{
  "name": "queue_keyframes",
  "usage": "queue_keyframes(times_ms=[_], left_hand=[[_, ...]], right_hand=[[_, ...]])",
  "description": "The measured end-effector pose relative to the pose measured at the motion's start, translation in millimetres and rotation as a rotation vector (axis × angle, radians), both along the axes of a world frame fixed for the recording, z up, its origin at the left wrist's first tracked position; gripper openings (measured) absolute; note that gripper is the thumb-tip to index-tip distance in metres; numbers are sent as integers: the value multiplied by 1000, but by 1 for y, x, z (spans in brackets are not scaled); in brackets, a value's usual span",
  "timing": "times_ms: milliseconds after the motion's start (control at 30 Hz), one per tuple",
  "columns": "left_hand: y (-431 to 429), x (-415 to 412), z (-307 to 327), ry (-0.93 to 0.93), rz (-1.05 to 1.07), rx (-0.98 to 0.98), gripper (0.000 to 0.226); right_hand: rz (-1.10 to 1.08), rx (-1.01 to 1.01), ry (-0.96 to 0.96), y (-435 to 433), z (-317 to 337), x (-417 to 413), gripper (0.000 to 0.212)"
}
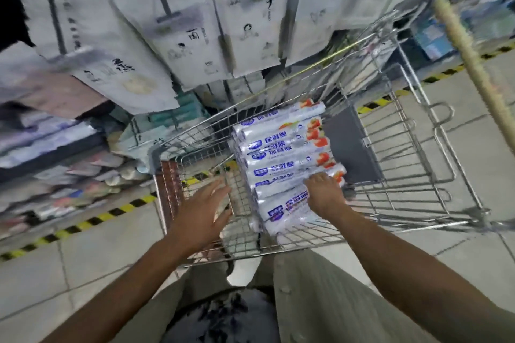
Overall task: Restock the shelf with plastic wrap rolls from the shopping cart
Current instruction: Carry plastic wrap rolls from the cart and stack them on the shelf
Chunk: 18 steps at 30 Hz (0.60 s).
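Note:
Several white plastic wrap rolls (281, 145) with blue labels and red fruit prints lie side by side in the wire shopping cart (412, 164). My right hand (324, 192) is down on the nearest rolls, its fingers curled over one of them. My left hand (204, 210) hovers above the cart's left part with its fingers spread and holds nothing. The shelf (55, 147) stands to the left, blurred, with packets on it.
White hanging packages (172, 22) fill the space above and behind the cart. A yellow-and-black floor stripe (83, 224) runs along the shelf base. A pale pole (473, 64) leans at the right. Grey floor tiles (36, 287) surround me.

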<state>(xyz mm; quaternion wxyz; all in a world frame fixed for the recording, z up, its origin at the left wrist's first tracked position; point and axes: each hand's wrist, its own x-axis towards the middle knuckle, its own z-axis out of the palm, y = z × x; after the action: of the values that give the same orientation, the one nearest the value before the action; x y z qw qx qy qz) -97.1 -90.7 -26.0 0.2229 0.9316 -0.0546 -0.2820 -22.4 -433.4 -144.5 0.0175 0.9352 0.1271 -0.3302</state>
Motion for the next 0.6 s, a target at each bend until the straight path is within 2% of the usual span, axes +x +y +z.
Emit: queue_keyframes(times_ms=[167, 300, 400, 500, 600], left_hand=[[-18, -8, -4, 71, 87, 26, 59], [-23, -14, -11, 149, 77, 52, 59], [-21, -11, -14, 228, 151, 0, 48], [-26, 0, -12, 339, 244, -94, 31], [-46, 15, -3, 469, 396, -307, 29]], right_hand=[[147, -83, 24, 5, -18, 18, 62], [266, -14, 29, -7, -26, 25, 57], [232, 154, 146, -11, -9, 31, 51], [122, 452, 166, 2, 19, 19, 44], [13, 656, 156, 40, 51, -2, 46]])
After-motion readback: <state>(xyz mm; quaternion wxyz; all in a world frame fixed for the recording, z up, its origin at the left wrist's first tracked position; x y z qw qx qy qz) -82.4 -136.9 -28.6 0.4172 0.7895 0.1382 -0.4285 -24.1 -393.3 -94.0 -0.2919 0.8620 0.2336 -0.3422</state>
